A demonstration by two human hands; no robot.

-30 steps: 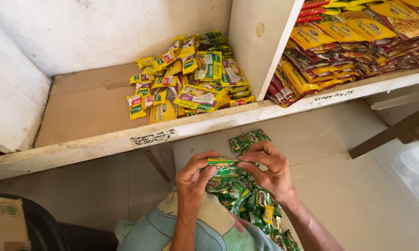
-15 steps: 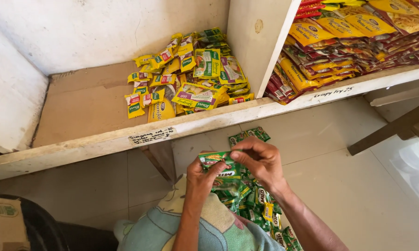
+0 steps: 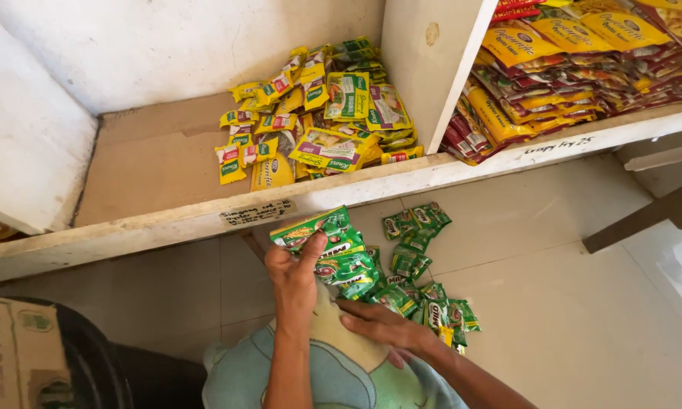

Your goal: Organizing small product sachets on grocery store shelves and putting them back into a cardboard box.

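Item: a small stack of green foil sachets (image 3: 327, 242), gripped in the left hand (image 3: 294, 282), thumb pressed over the top, raised just below the front edge of the white-painted wooden shelf (image 3: 167, 227). The right hand (image 3: 383, 326) is laid flat, fingers loosely curled, on further green sachets in the lap; whether anything is pinched under it cannot be told. A loose string of the same green sachets (image 3: 417, 265) is spread on the pale tiled floor (image 3: 583, 318), just beside the hands. On the shelf, a heap of yellow and green seasoning packets (image 3: 318, 113) is kept right of a bare patch; red and yellow sauce pouches (image 3: 568, 68) fill the next bay. Step judged in hand: gathering sachets into a bundle (shelving seems not yet begun). The next move calls for a lift over the shelf lip toward the bare patch.
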